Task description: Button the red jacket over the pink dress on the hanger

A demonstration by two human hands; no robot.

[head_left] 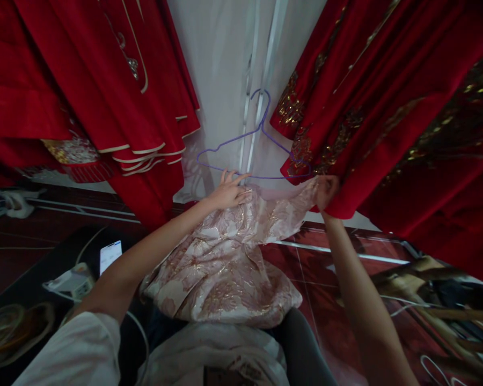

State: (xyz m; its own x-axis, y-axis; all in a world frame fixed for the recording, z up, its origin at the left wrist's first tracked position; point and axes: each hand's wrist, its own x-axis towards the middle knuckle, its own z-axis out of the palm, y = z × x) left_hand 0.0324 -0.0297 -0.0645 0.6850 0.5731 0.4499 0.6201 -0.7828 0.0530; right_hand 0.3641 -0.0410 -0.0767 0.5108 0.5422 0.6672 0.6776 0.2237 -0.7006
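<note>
A pale pink garment with gold floral brocade (225,257) hangs down in front of me, stretched between my two hands. My left hand (228,191) lies on its top edge with fingers stretched out, fingertips touching the lower wire of a purple hanger (241,140). My right hand (327,191) is closed on the garment's right top corner. The hanger hangs in front of a white wall, its right end hidden behind red cloth.
Red garments with gold trim (116,91) hang at the left, red embroidered ones (386,107) at the right. Below lie a dark red tiled floor (317,262), a lit phone (110,254), cables, a white device (70,281) and wooden hangers (438,300).
</note>
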